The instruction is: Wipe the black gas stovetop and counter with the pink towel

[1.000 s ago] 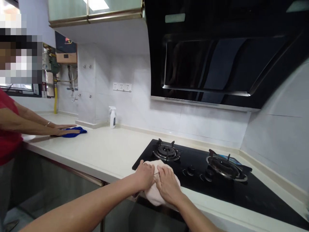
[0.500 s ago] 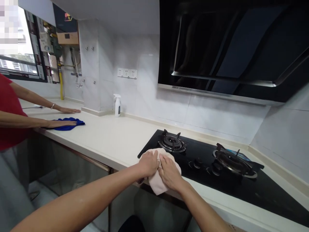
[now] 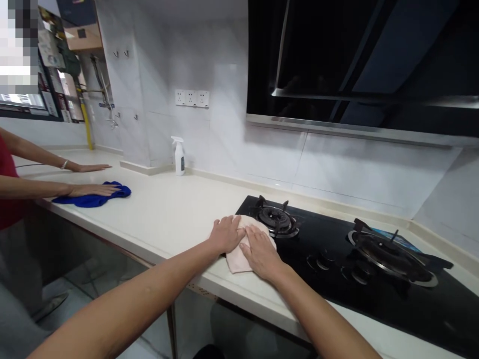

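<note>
A pale pink cloth (image 3: 236,262) lies over the front left corner of the black gas hob (image 3: 295,252), partly on the white countertop (image 3: 175,209). My left hand (image 3: 226,234) rests on the cloth's left side, its fingers stretched out and pointing away from me. My right hand (image 3: 261,253) presses flat on the cloth's right side, with the thumb spread toward the left hand. The two hands are close together and hide much of the cloth. Just beyond them is the left burner (image 3: 277,219) with its pan support.
At the left, another person's hand (image 3: 88,190) lies on a blue cloth (image 3: 93,201); their other hand (image 3: 92,168) rests on the counter. A white spray bottle (image 3: 179,157) stands by the wall. The range hood (image 3: 359,65) hangs above the hob, and its right burner (image 3: 391,254) is farther right.
My hands and the cloth have moved up from the counter's front edge, farther onto the surface. My left hand's fingers now lie flatter. The view has shifted; the blue cloth is more spread out.
</note>
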A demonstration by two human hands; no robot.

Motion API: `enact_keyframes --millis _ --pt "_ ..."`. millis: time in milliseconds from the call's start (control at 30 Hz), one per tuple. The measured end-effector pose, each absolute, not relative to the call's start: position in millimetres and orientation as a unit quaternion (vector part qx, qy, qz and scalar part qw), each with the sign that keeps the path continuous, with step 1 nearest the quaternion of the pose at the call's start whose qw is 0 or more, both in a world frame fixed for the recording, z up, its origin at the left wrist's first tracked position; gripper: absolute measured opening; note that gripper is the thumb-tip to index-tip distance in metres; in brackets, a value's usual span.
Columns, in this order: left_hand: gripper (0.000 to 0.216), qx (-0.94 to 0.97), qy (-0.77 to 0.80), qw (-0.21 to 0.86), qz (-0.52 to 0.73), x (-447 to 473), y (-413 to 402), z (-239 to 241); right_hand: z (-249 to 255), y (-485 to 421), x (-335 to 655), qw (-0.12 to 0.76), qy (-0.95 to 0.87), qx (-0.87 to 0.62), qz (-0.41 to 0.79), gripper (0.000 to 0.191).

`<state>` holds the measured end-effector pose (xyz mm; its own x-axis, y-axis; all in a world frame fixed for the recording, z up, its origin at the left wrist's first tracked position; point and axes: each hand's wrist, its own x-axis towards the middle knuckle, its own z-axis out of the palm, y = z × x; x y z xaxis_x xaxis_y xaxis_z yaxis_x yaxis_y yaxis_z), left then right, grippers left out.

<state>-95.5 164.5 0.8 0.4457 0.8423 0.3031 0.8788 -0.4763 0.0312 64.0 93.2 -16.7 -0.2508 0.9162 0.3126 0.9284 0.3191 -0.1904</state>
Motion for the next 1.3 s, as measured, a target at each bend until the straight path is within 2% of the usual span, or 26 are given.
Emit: enact_keyframes --millis 200,400,533,800,900,1000,1167,1233,1300 --pt "0.050 -0.841 -0.521 0.066 -0.131 -93.7 212.9 2.4 -16.0 88.9 64.0 0.219 -0.815 -0.536 -0.011 0.048" --pt "0.056 -0.819 -0.553 0.099 -0.114 -82.2 245.6 17.9 -7.7 96.2 64.3 0.192 -0.796 -0.565 0.097 0.057" --pt "0.057 -0.804 -0.582 0.092 -0.088 -74.1 248.3 26.3 -4.0 96.1 63.9 0.203 -0.790 -0.569 0.107 0.056" --pt "0.051 -0.810 -0.581 0.043 -0.064 -84.6 221.0 27.3 4.6 89.4 65.5 0.235 -0.804 -0.539 0.091 0.042" --pt "0.050 -0.823 -0.562 0.004 -0.082 -102.6 202.0 32.2 15.0 84.7 67.5 0.281 -0.831 -0.465 0.116 0.025" --pt "0.046 -0.833 -0.542 -0.052 -0.093 -124.3 180.5 44.4 18.6 84.8 66.3 0.358 -0.824 -0.419 0.134 0.028" --pt "0.029 -0.797 -0.484 -0.322 -0.163 -144.1 156.2 58.1 14.7 87.4 60.1 0.458 -0.783 -0.412 0.083 0.027" --pt "0.037 -0.791 -0.497 -0.303 -0.189 -140.7 153.5 50.4 14.2 87.3 59.9 0.473 -0.772 -0.420 0.059 0.024" --pt "0.038 -0.795 -0.532 -0.203 -0.211 -133.7 153.4 36.2 13.5 87.7 61.3 0.475 -0.766 -0.431 0.042 0.019"
